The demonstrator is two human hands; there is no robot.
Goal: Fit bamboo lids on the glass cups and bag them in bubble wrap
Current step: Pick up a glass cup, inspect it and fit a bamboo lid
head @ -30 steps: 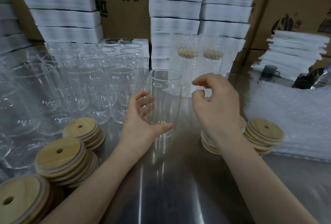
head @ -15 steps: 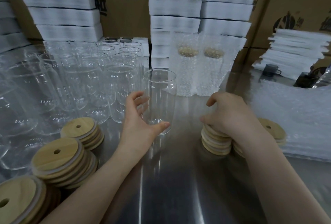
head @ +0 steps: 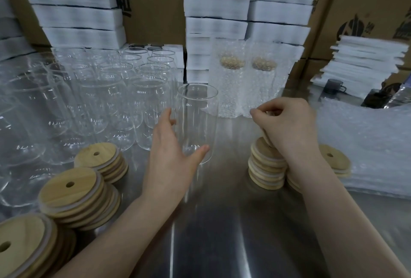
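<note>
the left hand (head: 175, 153) has its grip clamped loosely round the glass cup (head: 196, 122), thumb across the near side low down and fingers on its left wall, with the cup upright on the worktop (head: 222, 233) and its mouth open. the right hand (head: 287, 126), to the right of that cup, has its grip pinched on a bamboo lid (head: 266, 138), tilted on edge just above the short lid stack (head: 266, 171). sweeping across: far left of the cup and nearer the camera sit three more lid piles (head: 73, 191); just left of the cup and behind it stands a crowd of bare cups (head: 106, 104), none lidded. behind the cup to the right, two bagged cups (head: 232, 82) stand finished, lids showing through the wrap. far right lies a heap of bubble wrap bags (head: 364, 140). so by my reckoning the job is early: two done, this cup about to be lidded and then bagged, many waiting.
</note>
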